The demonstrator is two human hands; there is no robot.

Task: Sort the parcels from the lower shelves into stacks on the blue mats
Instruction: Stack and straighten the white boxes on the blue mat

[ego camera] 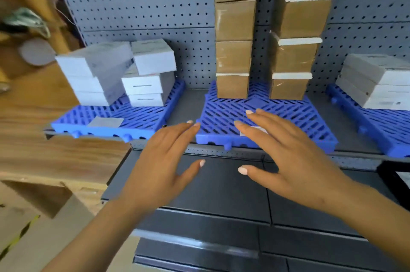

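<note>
Parcel sort, late stage: five stacks on three blue mats, both hands empty

I log a left mat (124, 116) bearing two white stacks (95, 74), the right one's top box skewed; a middle mat (233, 114) with two tall brown stacks (234, 50) at its far edge; a right mat (377, 125) with one white stack (377, 81); my left hand (162, 161) and right hand (288, 156) hover with fingers spread wide, holding nothing, over the middle mat's near edge and the lower shelves (221, 183); no parcel shows on the visible shelf faces, so I judge most of the sorting done, though any remainder may lie out of view; brown stacks run off the top, the right mat is cut by the frame edge, the shelves' lower levels are unseen, the left side is blurred, labels unreadable
</note>
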